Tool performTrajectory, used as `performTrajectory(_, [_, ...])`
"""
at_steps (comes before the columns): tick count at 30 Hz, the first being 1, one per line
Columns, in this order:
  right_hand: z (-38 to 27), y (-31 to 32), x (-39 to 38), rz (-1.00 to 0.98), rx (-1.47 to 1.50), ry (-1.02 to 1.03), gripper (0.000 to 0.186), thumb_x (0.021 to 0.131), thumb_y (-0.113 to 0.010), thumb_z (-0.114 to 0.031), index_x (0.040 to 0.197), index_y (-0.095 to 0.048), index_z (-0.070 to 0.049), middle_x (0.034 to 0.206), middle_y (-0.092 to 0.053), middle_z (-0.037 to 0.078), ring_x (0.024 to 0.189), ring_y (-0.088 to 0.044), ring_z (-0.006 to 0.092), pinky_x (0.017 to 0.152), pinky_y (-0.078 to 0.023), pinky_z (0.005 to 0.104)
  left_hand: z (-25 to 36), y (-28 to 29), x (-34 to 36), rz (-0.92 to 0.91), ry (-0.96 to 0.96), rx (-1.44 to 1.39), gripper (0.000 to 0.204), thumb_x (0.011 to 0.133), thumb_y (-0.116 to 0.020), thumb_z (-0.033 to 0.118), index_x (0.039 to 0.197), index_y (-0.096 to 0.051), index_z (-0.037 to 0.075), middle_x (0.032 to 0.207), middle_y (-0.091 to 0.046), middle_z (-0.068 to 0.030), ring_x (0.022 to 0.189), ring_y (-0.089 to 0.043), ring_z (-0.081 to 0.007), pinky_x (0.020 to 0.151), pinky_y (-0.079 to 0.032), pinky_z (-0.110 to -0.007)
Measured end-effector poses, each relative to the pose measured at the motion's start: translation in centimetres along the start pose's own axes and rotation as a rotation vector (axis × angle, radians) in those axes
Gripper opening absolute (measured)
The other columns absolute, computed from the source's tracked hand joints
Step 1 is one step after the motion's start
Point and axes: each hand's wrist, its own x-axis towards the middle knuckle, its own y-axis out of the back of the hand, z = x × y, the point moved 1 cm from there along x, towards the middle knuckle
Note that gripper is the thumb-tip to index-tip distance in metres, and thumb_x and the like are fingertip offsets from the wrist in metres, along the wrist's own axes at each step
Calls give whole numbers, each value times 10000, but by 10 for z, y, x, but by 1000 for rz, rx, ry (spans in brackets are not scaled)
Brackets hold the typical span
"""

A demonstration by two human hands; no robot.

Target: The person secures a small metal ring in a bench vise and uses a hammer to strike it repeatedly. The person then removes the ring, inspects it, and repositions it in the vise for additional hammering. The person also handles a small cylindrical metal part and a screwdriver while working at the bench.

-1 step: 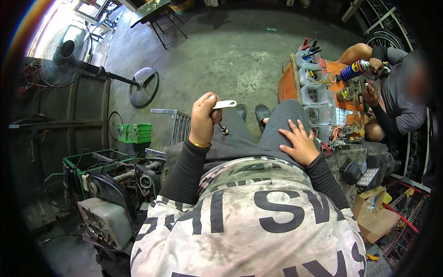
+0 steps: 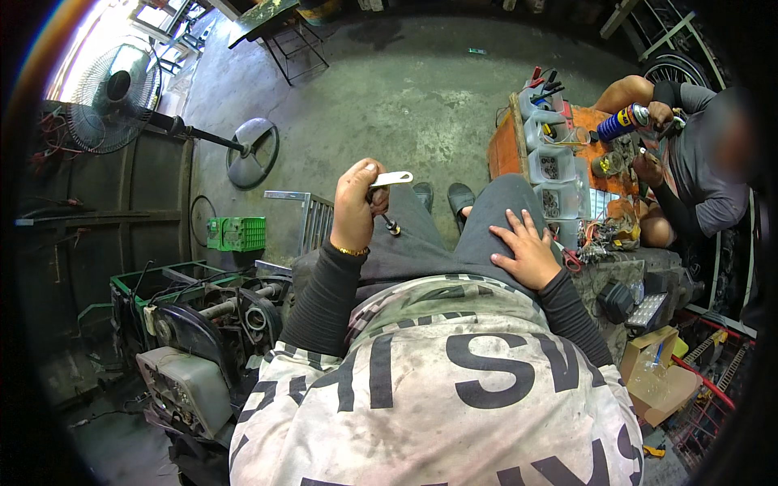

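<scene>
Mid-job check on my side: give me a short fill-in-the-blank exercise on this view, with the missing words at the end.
1. The flat pale piece sticks out of the person's ____ hand.
2. The right hand rests on the person's ____ thigh.
3. The plastic crate is coloured ____.
4. The spray can held by the co-worker is mostly ____.

Missing words: left; right; green; blue.

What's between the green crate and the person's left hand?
In the head view, a silver slatted metal frame appears between the green crate and the left hand, with grey floor beside the crate.
</scene>
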Motion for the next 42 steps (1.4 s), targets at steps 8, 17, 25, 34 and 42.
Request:
performTrajectory(8, [-1, 3, 3, -4, 13, -3, 559, 811, -611, -464, 1300, -498, -218, 1505, -242, 135, 1401, -143, 368, 1003, -154, 700, -7, 3, 21, -7, 73, -28, 282, 924, -391, 307, 900, -494, 46, 579, -439, -5, 443, -325, -60, 437, -266, -219])
performTrajectory(17, [-19, 30, 8, 0, 961, 231, 379, 938, -496, -288, 1232, -525, -51, 1236, -543, 136, 1180, -484, 244, 996, -375, 424, -19, -34, -4, -277, -98, 304, 636, 931, -331, 607, 949, -548, 9, 647, -415, 37, 553, -330, -37, 486, -253, -200])
performTrajectory(25, [-86, 45, 8, -40, 1047, 370, 189, 961, -490, -190, 902, -547, -20, 728, -487, -25, 649, -430, 61, 583, -370, 218, -38, -60, -17, -389, 69, 165, 903, 801, -223, 796, 1068, -504, -20, 751, -460, -7, 633, -415, -68, 579, -357, -199])
performTrajectory(34, [-38, 12, 5, -109, 1670, 33, 348, 981, -432, -366, 788, -482, -82, 601, -394, -28, 508, -346, 77, 493, -342, 225, -71, -12, -8, -214, -382, 734, 490, 969, -367, 440, 1052, -542, -10, 980, -516, -133, 924, -510, -219, 816, -414, -315])
performTrajectory(42, [-21, 5, 8, -140, 1712, -101, 393, 982, -393, -421, 758, -450, -103, 561, -361, -24, 444, -299, 93, 465, -337, 257, -93, 2, -7, 231, -176, 676, 324, 929, -509, 211, 1166, -458, -4, 1131, -448, -142, 950, -524, -213, 833, -437, -319])
